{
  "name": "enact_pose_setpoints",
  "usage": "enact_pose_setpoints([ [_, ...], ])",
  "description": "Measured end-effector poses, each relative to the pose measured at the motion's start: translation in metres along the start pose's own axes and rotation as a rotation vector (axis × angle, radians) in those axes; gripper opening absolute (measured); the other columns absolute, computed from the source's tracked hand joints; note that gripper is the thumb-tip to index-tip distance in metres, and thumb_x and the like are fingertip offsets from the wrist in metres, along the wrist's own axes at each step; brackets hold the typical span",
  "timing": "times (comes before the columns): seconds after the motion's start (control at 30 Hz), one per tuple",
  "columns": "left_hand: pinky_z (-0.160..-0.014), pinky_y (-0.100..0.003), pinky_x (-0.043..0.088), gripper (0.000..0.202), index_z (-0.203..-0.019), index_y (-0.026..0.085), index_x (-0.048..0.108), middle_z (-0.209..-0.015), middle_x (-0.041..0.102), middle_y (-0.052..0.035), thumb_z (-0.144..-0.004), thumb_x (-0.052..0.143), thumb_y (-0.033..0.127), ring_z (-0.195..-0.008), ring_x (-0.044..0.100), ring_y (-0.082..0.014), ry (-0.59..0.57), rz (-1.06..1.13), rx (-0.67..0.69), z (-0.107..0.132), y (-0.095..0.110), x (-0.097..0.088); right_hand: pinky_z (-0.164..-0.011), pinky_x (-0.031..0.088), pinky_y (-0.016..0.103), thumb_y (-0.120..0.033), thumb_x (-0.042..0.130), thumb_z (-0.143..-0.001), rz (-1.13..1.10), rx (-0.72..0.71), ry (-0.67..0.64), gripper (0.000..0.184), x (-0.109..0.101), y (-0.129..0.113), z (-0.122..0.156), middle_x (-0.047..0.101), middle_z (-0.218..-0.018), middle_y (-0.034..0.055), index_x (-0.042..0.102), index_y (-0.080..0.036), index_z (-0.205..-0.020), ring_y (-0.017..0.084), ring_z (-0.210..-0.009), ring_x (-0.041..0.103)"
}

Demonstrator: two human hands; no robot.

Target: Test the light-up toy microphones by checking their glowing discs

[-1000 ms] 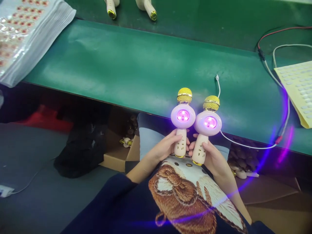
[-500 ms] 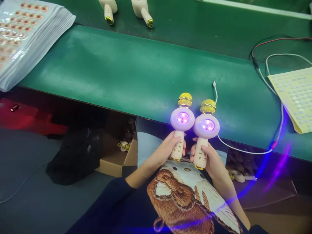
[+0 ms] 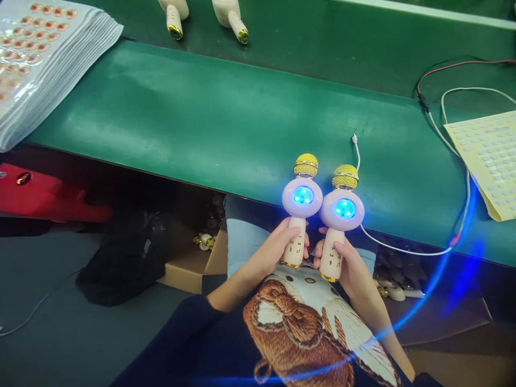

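Note:
My left hand [image 3: 278, 244] is closed around the pale handle of a toy microphone [image 3: 301, 198] with a gold mesh head. A matching microphone [image 3: 342, 210] is gripped in my right hand [image 3: 351, 260], its gold base showing below the fingers. Both stand upright side by side at the table's front edge, their round collars almost touching. Blue light shines from the oval window in each collar. My thumbs lie on the handles by small gold button symbols. Behind the right microphone, a white cable [image 3: 358, 153] lies with its plug on the green mat.
Two more microphones [image 3: 174, 24] lie at the back. Left is a stack of plastic sheets [image 3: 80, 59] with red-centred round stickers; right, a yellow sheet [image 3: 484, 161] of white dots beside wires [image 3: 427, 107]. Cardboard boxes [image 3: 189, 274] with microphone parts sit beneath the green table [image 3: 193, 107].
The lights in both microphones have turned from pink-purple to blue. My hands keep their grip and have barely moved.

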State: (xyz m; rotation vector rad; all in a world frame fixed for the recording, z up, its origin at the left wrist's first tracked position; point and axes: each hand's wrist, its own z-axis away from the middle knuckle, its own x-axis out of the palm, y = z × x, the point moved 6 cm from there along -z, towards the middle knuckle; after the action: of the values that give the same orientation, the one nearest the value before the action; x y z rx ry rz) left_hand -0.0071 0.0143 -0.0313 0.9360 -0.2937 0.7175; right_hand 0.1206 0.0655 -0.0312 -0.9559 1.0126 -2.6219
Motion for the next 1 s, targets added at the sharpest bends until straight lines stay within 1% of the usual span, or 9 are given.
enact_pose_setpoints([
  [0.13,-0.042,-0.023,0.048,0.043,-0.104,0.018,0.048,-0.075,0.063,0.0003,-0.076,0.061,0.049,-0.057,0.062,-0.0147,-0.021,0.046,0.008,-0.002,-0.0017,-0.0012,-0.057,0.057,0.029,-0.049,0.071,-0.076,-0.035,0.024,0.011,0.051,0.0005,0.0023,0.0021,0.071,-0.083,0.0022,0.053,-0.021,-0.114,0.019,-0.067,0.069],
  [0.23,-0.044,-0.024,0.05,0.04,-0.102,0.018,0.048,-0.079,0.064,-0.001,-0.077,0.061,0.047,-0.057,0.064,-0.0154,-0.046,0.067,0.028,-0.0016,-0.002,-0.0007,-0.059,0.06,0.033,-0.048,0.073,-0.074,-0.043,0.038,0.057,0.052,-0.001,0.0043,0.0042,0.073,-0.094,0.0045,0.053,-0.022,-0.114,0.021,-0.073,0.07],
  [0.3,-0.044,-0.024,0.05,0.039,-0.103,0.018,0.047,-0.081,0.065,-0.0014,-0.078,0.061,0.045,-0.056,0.065,-0.0157,-0.053,0.074,0.027,-0.0003,-0.0027,-0.0001,-0.06,0.061,0.032,-0.047,0.074,-0.074,-0.028,0.04,0.082,0.052,-0.0024,0.0052,0.0054,0.073,-0.097,0.0056,0.054,-0.021,-0.114,0.02,-0.072,0.071],
  [0.43,-0.043,-0.024,0.051,0.037,-0.105,0.019,0.047,-0.075,0.062,0.001,-0.079,0.06,0.043,-0.053,0.062,-0.014,-0.029,0.067,0.025,0.0023,-0.003,0.0001,-0.058,0.06,0.031,-0.05,0.074,-0.073,0.019,0.04,0.101,0.056,-0.0046,0.0063,0.0059,0.073,-0.093,0.0064,0.053,-0.021,-0.116,0.022,-0.072,0.071],
  [0.57,-0.038,-0.023,0.05,0.033,-0.1,0.021,0.046,-0.074,0.06,0.0024,-0.079,0.061,0.042,-0.053,0.06,-0.0132,-0.002,0.003,0.016,0.0031,-0.0016,0.0008,-0.056,0.06,0.031,-0.052,0.074,-0.072,0.025,0.034,0.093,0.057,-0.0048,0.0063,0.0048,0.072,-0.089,0.0045,0.052,-0.022,-0.115,0.02,-0.069,0.07],
  [0.67,-0.035,-0.021,0.047,0.03,-0.096,0.021,0.045,-0.074,0.059,0.0022,-0.08,0.059,0.042,-0.053,0.059,-0.0132,0.007,-0.028,0.016,0.0033,0.0,0.0008,-0.056,0.059,0.03,-0.052,0.074,-0.072,0.02,0.034,0.077,0.057,-0.0038,0.0064,0.0046,0.07,-0.086,0.0027,0.051,-0.022,-0.114,0.019,-0.068,0.068],
  [0.8,-0.035,-0.02,0.047,0.028,-0.096,0.021,0.045,-0.074,0.059,0.0021,-0.08,0.058,0.041,-0.053,0.059,-0.013,0.012,-0.04,0.013,0.0037,0.0011,0.0,-0.056,0.058,0.031,-0.051,0.074,-0.072,0.031,0.028,0.069,0.054,-0.004,0.0061,0.0054,0.068,-0.084,0.0021,0.051,-0.023,-0.112,0.019,-0.067,0.066],
  [1.0,-0.036,-0.02,0.047,0.031,-0.102,0.021,0.046,-0.073,0.058,0.0023,-0.08,0.057,0.039,-0.053,0.058,-0.0127,0.018,-0.046,-0.006,0.0038,0.001,-0.0003,-0.051,0.056,0.029,-0.049,0.072,-0.073,0.018,0.025,0.071,0.049,-0.0032,0.0077,0.0022,0.065,-0.077,0.0009,0.054,-0.022,-0.11,0.018,-0.062,0.063],
])
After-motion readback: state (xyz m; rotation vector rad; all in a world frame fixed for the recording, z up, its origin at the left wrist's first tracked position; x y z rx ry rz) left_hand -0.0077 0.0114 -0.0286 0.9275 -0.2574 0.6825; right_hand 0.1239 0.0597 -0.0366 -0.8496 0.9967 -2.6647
